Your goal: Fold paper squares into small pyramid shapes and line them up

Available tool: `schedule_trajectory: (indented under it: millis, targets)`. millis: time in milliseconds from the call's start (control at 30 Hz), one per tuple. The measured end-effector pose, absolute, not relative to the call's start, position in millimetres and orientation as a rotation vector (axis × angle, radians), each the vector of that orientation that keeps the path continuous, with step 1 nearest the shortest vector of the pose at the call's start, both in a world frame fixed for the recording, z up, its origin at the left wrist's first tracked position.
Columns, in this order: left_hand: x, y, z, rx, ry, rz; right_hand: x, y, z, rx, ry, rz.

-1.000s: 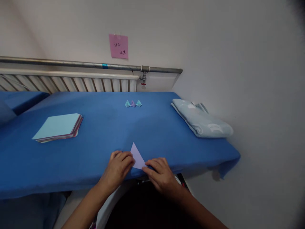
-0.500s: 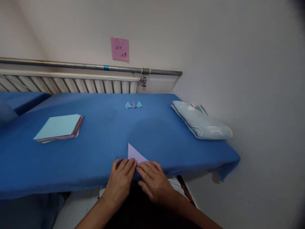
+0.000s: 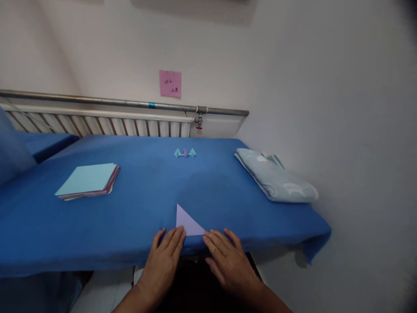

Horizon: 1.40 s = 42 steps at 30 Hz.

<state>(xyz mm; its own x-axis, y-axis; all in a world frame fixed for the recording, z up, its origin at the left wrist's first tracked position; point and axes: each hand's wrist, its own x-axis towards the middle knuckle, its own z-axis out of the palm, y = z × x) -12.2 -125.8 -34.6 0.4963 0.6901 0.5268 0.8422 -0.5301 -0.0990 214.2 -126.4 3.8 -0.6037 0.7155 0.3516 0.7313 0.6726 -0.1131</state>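
Observation:
A lilac sheet folded into a triangle (image 3: 188,223) lies flat near the front edge of the blue-covered table (image 3: 146,182). The fingertips of my left hand (image 3: 165,256) rest on its lower left part, the fingers stretched out. At the right corner of the paper, the fingertips of my right hand (image 3: 226,258) touch it, with the fingers extended and the thumb apart. The triangle's bottom edge shows between the two hands. Neither hand grips the paper.
A stack of coloured paper (image 3: 87,179) lies at the left. Small folded pieces, teal and lilac (image 3: 184,153), sit at the back. A folded pale blanket (image 3: 276,176) is on the right. Behind the table are a radiator (image 3: 143,127) and a pipe (image 3: 120,102).
My right hand has slid right along the paper's lower edge to its corner, uncovering that edge. My left hand stays on the left part. The view has tilted up slightly.

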Motion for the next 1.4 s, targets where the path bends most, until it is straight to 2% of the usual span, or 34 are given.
schedule_trajectory:
  millis: [167,333,733,967,1167,1400]
  targets:
    - [-7.9,-125.5,-39.3,-2.332,-1.302,-0.685,187.2,-117.8,14.7,-1.146,-2.543,0.090]
    - [-8.9,-126.7,-41.3,-2.325,-1.303,-0.684,164.2,-104.3,2.6,-1.129,-2.641,0.183]
    - [-9.8,-133.6,-55.1,-2.222,-1.391,-0.874,182.0,-100.9,-9.7,-1.280,-2.639,-0.094]
    - [-15.3,-140.3,-49.7,-2.261,-1.438,-0.914,178.0,-102.2,-7.8,-1.297,-2.617,-0.140]
    - [-1.4,-126.2,-25.4,-2.476,-1.320,-0.715,178.2,-99.5,-14.0,-1.300,-2.631,-0.103]
    - [2.4,-107.2,-24.8,-2.579,-1.358,-0.558,179.2,-98.0,-13.8,-1.293,-2.652,-0.055]
